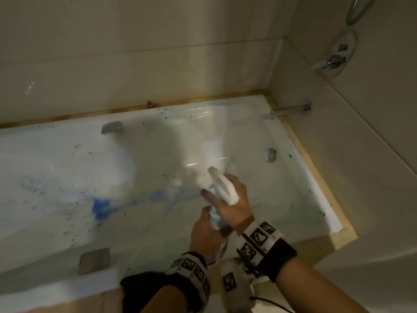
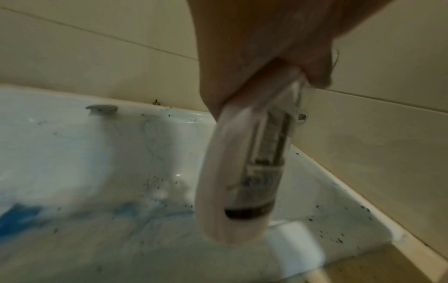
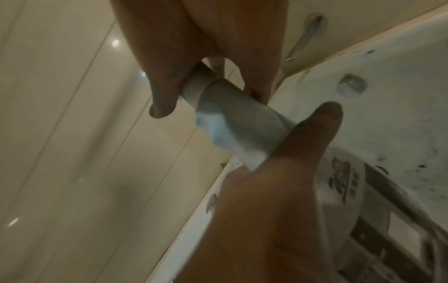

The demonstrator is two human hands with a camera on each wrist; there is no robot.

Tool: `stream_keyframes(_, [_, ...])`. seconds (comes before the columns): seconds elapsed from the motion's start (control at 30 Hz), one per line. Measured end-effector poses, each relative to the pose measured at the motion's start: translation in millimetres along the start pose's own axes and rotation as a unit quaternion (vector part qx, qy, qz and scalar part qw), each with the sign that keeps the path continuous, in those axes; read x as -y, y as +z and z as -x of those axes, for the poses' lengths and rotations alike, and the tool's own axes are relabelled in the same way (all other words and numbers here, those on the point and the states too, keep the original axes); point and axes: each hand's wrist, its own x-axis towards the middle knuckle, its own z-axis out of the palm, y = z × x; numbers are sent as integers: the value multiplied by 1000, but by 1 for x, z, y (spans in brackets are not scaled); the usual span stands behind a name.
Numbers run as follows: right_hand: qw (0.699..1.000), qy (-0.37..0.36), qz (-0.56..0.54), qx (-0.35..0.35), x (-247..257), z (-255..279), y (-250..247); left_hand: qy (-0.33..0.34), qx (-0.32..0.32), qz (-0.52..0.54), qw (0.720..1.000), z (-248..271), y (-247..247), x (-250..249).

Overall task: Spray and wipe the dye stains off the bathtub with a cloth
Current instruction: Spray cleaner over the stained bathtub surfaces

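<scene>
A white bathtub (image 1: 325, 201) fills the head view, with a strong blue dye stain (image 1: 100, 210) on its floor and a paler blue streak (image 1: 162, 196) running right from it. Both hands hold a white spray bottle (image 1: 223, 188) above the tub floor, nozzle pointing away from me. My right hand (image 1: 237, 199) grips the spray head and neck, one finger lying along the front by the trigger. My left hand (image 1: 206, 224) grips the bottle body (image 2: 242, 172) lower down. In the right wrist view my fingers (image 3: 160, 86) curl round the bottle neck (image 3: 232, 118). No cloth shows.
Dark specks dot the tub floor and far rim. A round overflow cap (image 1: 269, 155) sits on the right end wall, below a chrome spout (image 1: 291, 108) and a tap handle (image 1: 334, 61). Metal grab handles (image 1: 111, 127) (image 1: 93, 259) sit on both long sides. Tiled walls enclose the tub.
</scene>
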Motion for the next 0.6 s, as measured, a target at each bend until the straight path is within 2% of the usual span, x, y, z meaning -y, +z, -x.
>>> stream_keyframes(0.07, [996, -32, 43, 66, 14, -7, -16, 11, -11, -43, 999, -6, 7, -8])
stream_keyframes(0.13, [986, -13, 97, 137, 21, -16, -52, -13, -26, -14, 999, -15, 13, -16])
stream_keyframes(0.2, [975, 57, 113, 180, 16, -26, -102, -54, -72, 75, 993, -21, 13, -26])
stream_keyframes(0.27, [952, 150, 134, 231, -1, -31, -140, -61, -85, 143, 984, -26, 14, -40])
stream_keyframes(0.33, [912, 215, 170, 305, -16, -28, -151, -57, -81, 195, 976, -32, 15, -57])
stream_keyframes(0.4, [883, 236, 181, 364, -27, -27, -144, -43, -87, 227, 969, -37, 18, -76])
stream_keyframes(0.43, [883, 236, 164, 371, -29, -27, -139, -38, -92, 239, 966, -40, 20, -85])
stream_keyframes(0.5, [904, 219, 118, 349, -29, -26, -133, -26, -112, 251, 961, -45, 23, -100])
stream_keyframes(0.6, [928, 155, 96, 325, -28, -28, -134, -19, -153, 284, 947, -54, 21, -113])
